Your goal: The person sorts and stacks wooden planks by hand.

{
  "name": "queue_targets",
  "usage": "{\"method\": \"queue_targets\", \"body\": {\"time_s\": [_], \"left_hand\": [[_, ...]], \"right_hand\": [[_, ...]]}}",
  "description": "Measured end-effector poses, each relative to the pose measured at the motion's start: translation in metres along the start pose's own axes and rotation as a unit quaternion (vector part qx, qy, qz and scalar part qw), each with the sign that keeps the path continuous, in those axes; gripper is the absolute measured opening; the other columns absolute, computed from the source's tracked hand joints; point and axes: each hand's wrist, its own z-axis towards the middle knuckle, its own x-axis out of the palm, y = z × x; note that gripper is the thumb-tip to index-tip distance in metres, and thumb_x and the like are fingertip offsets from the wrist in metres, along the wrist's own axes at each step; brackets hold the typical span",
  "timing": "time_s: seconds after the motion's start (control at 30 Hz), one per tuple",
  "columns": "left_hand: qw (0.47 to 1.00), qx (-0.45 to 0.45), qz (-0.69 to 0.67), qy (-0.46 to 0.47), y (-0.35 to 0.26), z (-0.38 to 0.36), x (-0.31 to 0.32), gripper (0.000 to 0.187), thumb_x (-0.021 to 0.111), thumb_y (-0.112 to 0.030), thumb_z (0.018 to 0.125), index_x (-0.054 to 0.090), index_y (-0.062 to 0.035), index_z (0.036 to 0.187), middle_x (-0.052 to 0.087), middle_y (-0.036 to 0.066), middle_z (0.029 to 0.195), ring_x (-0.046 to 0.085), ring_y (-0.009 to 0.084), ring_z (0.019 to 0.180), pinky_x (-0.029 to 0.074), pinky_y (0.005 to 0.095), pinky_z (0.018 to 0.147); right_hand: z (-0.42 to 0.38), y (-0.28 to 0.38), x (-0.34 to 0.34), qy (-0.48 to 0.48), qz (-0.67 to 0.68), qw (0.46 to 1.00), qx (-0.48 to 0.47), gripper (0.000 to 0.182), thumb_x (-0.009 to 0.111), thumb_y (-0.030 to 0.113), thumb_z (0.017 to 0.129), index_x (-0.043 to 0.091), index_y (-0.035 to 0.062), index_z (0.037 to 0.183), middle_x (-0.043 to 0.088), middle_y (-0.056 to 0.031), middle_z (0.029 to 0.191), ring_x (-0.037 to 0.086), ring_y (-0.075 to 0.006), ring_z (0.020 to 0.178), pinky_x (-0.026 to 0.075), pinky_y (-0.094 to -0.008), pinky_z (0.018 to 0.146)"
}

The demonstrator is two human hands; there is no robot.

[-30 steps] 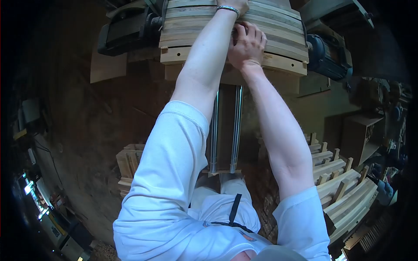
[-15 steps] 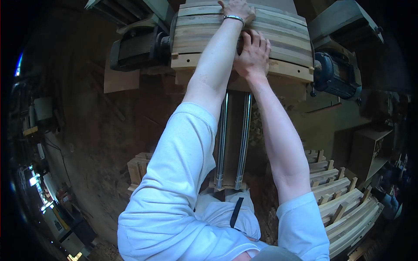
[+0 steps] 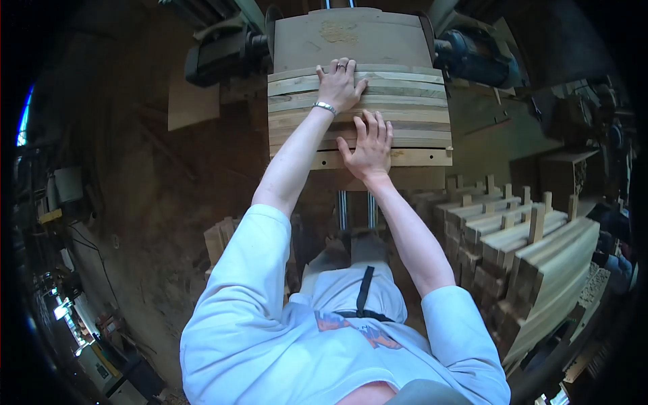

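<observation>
Several long wooden boards (image 3: 412, 102) lie side by side on a sliding carriage between two motors. My left hand (image 3: 339, 88), with a metal band at the wrist, rests on the far boards with its fingers spread toward their far edge. Closer to me, my right hand (image 3: 368, 147) lies over the near boards and the front wooden bar (image 3: 418, 158), fingers apart. This bar has dark holes in it. Behind the boards is a flat panel (image 3: 385, 42) with a patch of sawdust on it.
A dark motor (image 3: 219, 61) stands left of the carriage and a blue motor (image 3: 476, 59) right of it. Metal rails (image 3: 372, 210) run beneath toward me. Stacked boards with upright sticks (image 3: 533, 253) stand at my right, and more wood (image 3: 217, 241) at my left.
The carriage and boards have come toward me along the rails, with both hands on them. More of the rear panel shows, and less of the rails in front. The view has shifted too.
</observation>
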Motion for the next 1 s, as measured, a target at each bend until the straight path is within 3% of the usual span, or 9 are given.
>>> {"method": "queue_targets", "body": {"time_s": [0.27, 0.37, 0.43, 0.6, 0.67, 0.8, 0.87, 0.9, 1.0], "left_hand": [[0.995, 0.080, -0.014, 0.050, -0.054, -0.141, -0.046, 0.073, 0.054, -0.067, 0.082, 0.044, -0.0250, 0.141, 0.045, 0.010, 0.130, 0.037, 0.0270, 0.126, 0.020, 0.0580, 0.106], [0.992, 0.080, -0.025, 0.093, -0.071, -0.180, -0.068, 0.078, 0.053, -0.075, 0.079, 0.048, -0.0277, 0.140, 0.045, 0.012, 0.129, 0.038, 0.0263, 0.123, 0.021, 0.0529, 0.104], [0.991, 0.082, -0.032, 0.104, -0.080, -0.197, -0.076, 0.078, 0.054, -0.075, 0.079, 0.049, -0.0265, 0.140, 0.045, 0.012, 0.129, 0.038, 0.0251, 0.122, 0.020, 0.0487, 0.103], [0.993, 0.053, -0.047, 0.091, -0.080, -0.215, -0.075, 0.079, 0.056, -0.075, 0.077, 0.053, -0.0237, 0.136, 0.046, 0.012, 0.124, 0.038, 0.0247, 0.121, 0.019, 0.0462, 0.103], [0.995, 0.043, -0.033, 0.083, -0.077, -0.214, -0.078, 0.089, 0.064, -0.074, 0.071, 0.047, -0.0210, 0.141, 0.044, 0.014, 0.127, 0.037, 0.0269, 0.122, 0.020, 0.0474, 0.103], [0.975, 0.124, 0.015, 0.185, -0.065, -0.191, -0.099, 0.121, 0.079, -0.059, 0.053, 0.023, -0.0139, 0.151, 0.041, 0.023, 0.131, 0.036, 0.0350, 0.124, 0.025, 0.0543, 0.103], [0.955, 0.095, -0.014, 0.281, -0.066, -0.183, -0.101, 0.124, 0.081, -0.048, 0.049, 0.021, -0.0130, 0.151, 0.041, 0.023, 0.132, 0.036, 0.0366, 0.125, 0.030, 0.0539, 0.101], [0.951, 0.078, -0.068, 0.290, -0.067, -0.177, -0.106, 0.123, 0.081, -0.041, 0.047, 0.022, -0.0119, 0.151, 0.042, 0.024, 0.131, 0.037, 0.0377, 0.126, 0.032, 0.0536, 0.101], [0.947, 0.083, -0.131, 0.280, -0.089, -0.165, -0.141, 0.121, 0.080, -0.037, 0.047, 0.024, -0.0091, 0.149, 0.042, 0.023, 0.131, 0.040, 0.0377, 0.126, 0.033, 0.0530, 0.100]], "right_hand": [[-0.121, -0.009, -0.066, 0.049, 0.072, 0.995, -0.040, 0.053, 0.070, 0.043, 0.078, 0.059, 0.0080, 0.116, 0.053, -0.0119, 0.125, 0.045, -0.0320, 0.123, 0.032, -0.0487, 0.103], [-0.104, -0.076, -0.119, -0.049, -0.089, 0.977, 0.189, 0.052, 0.068, 0.045, 0.080, 0.063, 0.0030, 0.112, 0.058, -0.0175, 0.120, 0.051, -0.0303, 0.117, 0.036, -0.0484, 0.100], [-0.099, -0.148, -0.127, 0.080, -0.041, 0.945, 0.313, 0.065, 0.058, 0.054, 0.086, 0.062, -0.0020, 0.120, 0.063, -0.0229, 0.116, 0.060, -0.0374, 0.110, 0.043, -0.0460, 0.098], [-0.071, -0.133, -0.147, 0.197, 0.015, 0.907, 0.372, 0.076, 0.045, 0.065, 0.090, 0.065, -0.0048, 0.115, 0.065, -0.0270, 0.113, 0.061, -0.0359, 0.112, 0.045, -0.0427, 0.098], [-0.062, -0.143, -0.146, 0.138, 0.174, 0.901, 0.372, 0.076, 0.047, 0.065, 0.089, 0.066, -0.0053, 0.113, 0.066, -0.0261, 0.110, 0.061, -0.0357, 0.111, 0.046, -0.0411, 0.096], [-0.104, -0.120, -0.130, -0.088, 0.105, 0.969, 0.206, 0.049, 0.068, 0.041, 0.087, 0.064, -0.0007, 0.113, 0.068, -0.0193, 0.100, 0.066, -0.0309, 0.094, 0.051, -0.0376, 0.085], [-0.133, -0.061, -0.158, -0.032, 0.326, 0.903, 0.278, 0.034, 0.072, 0.028, 0.087, 0.064, 0.0001, 0.104, 0.067, -0.0122, 0.094, 0.065, -0.0218, 0.085, 0.052, -0.0329, 0.079], [-0.159, -0.051, -0.134, -0.032, 0.531, 0.801, 0.273, 0.030, 0.072, 0.022, 0.087, 0.063, 0.0013, 0.106, 0.067, -0.0082, 0.096, 0.063, -0.0142, 0.085, 0.052, -0.0286, 0.078], [-0.198, -0.007, -0.119, 0.133, 0.616, 0.698, 0.339, 0.045, 0.074, 0.021, 0.085, 0.058, 0.0003, 0.121, 0.066, -0.0055, 0.103, 0.062, -0.0152, 0.097, 0.050, -0.0305, 0.087]]}}
